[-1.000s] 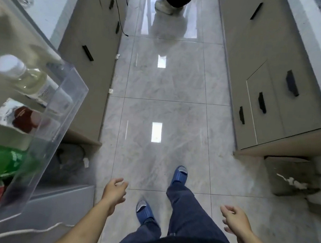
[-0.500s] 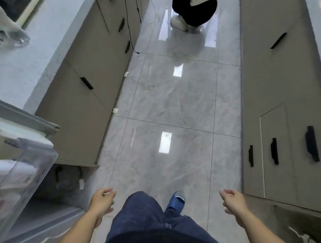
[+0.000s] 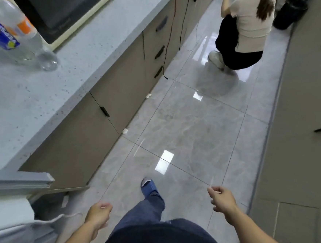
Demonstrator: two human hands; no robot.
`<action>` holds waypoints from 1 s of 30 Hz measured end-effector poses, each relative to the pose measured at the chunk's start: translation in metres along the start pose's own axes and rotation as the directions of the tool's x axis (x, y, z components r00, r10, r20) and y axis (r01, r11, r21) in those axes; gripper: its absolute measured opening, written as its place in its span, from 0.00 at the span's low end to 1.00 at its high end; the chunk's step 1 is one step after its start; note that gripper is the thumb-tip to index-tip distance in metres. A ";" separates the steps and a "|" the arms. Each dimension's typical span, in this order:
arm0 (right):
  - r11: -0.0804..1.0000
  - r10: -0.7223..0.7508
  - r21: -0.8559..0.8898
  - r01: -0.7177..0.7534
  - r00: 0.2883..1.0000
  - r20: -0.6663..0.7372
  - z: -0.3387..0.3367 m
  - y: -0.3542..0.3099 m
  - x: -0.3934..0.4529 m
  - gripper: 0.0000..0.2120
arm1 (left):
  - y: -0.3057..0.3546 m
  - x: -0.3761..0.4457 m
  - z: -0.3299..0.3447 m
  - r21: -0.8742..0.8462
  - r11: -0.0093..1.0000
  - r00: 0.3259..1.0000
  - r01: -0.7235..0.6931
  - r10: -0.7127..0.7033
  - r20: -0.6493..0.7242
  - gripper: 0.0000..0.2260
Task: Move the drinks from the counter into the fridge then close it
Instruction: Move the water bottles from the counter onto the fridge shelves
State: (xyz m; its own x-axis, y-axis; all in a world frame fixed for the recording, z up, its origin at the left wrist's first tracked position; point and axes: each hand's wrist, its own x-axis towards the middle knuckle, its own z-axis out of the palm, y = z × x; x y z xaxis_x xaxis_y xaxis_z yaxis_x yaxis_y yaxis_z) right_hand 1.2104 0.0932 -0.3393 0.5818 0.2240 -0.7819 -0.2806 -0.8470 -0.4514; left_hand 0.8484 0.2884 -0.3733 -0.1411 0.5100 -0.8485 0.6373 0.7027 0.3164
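Here I look down a narrow kitchen aisle with both arms held low over the tiled floor. My left hand hangs beside my thigh, fingers loosely curled, its grip slack and carrying nothing. My right hand is out to the side over the tiles, fingers also loosely bent, with nothing in it.

The drinks wait at the far left on the speckled bench: a clear bottle with an orange label stands upright, and just beside it, touching or nearly so, a clear bottle with a blue and yellow label. Both sit right in front of a cream-framed microwave, well apart from either hand.

At the lower left corner I see the grey top edge of the open fridge door, blurred, with a white cable trailing below it.

Farther down the aisle another person crouches on the floor, back turned, near a dark bin. Thin wires hang down the drawer fronts.
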 end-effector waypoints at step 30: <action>0.408 -0.443 0.099 0.908 0.102 0.891 0.255 -0.534 -0.020 0.08 | 0.306 -0.017 -0.117 -0.635 0.600 0.709 -0.487 -0.153 -0.688 0.05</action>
State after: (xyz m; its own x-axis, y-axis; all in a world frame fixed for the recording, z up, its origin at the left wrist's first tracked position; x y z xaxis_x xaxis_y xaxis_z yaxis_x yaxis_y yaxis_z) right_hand 1.1536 0.6638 -0.1920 -0.4965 0.8274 -0.2625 0.3377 -0.0945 -0.9365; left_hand 0.9567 0.5525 -0.2121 -0.7188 0.5958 -0.3583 -0.0302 0.4881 0.8723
